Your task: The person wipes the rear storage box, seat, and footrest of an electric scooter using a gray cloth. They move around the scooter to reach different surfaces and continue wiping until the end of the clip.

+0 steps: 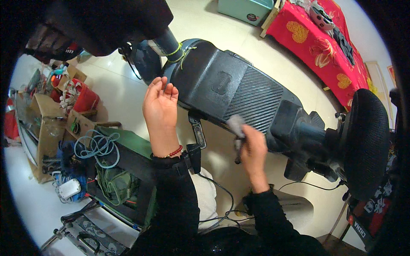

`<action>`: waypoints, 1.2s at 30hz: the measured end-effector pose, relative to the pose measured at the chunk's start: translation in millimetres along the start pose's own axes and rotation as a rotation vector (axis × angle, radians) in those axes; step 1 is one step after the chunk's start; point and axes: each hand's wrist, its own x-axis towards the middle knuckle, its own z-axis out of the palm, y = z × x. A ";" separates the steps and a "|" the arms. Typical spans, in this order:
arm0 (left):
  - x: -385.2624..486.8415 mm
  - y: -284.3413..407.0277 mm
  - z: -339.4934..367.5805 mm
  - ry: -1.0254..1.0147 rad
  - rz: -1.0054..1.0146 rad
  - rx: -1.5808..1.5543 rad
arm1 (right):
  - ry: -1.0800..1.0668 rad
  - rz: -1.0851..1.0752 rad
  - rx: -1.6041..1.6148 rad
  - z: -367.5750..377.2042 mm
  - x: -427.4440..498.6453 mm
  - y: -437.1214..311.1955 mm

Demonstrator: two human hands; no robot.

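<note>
A black electric scooter with a ribbed footboard stands across the view, its padded saddle at the right. Yellow-green string is tied around its steering column. My left hand is raised palm up beside the deck's near edge, fingers slightly curled, holding nothing. My right hand grips a small brush-like tool with a pale, blurred head, over the near edge of the ribbed footboard. The fingers hide part of its handle.
A folding footrest juts from the scooter's near side. Black cables run near my legs. At left are a green box, coiled light-blue cord, cardboard boxes and a red bucket. A red-covered bed or table stands beyond.
</note>
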 end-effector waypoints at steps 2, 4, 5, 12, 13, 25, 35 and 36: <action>3.3 -6.8 1.2 -0.008 -0.010 -0.002 | 0.155 -0.003 -0.062 -29.3 5.7 7.1; 6.8 -14.5 2.1 0.016 -0.035 0.015 | 0.160 0.017 -0.224 -36.1 8.4 17.4; 8.7 -18.6 2.3 0.014 -0.048 0.015 | 0.040 0.006 -0.318 -31.2 10.4 23.4; 20.1 -41.9 -0.7 -0.031 -0.106 0.078 | -0.094 0.072 -0.447 44.9 21.2 12.3; 20.9 -46.7 0.9 0.006 -0.128 0.079 | -0.105 0.030 -0.365 52.4 30.7 5.7; 15.0 -72.7 9.3 -0.073 -0.189 0.113 | -0.039 -0.103 -0.518 -1.3 -8.2 31.1; -15.2 -107.5 34.1 -0.310 -0.257 0.427 | -0.065 0.133 -0.862 -15.0 122.5 127.6; -19.5 -111.6 36.3 -0.363 -0.270 0.484 | -0.042 0.180 -0.880 -22.6 136.2 135.7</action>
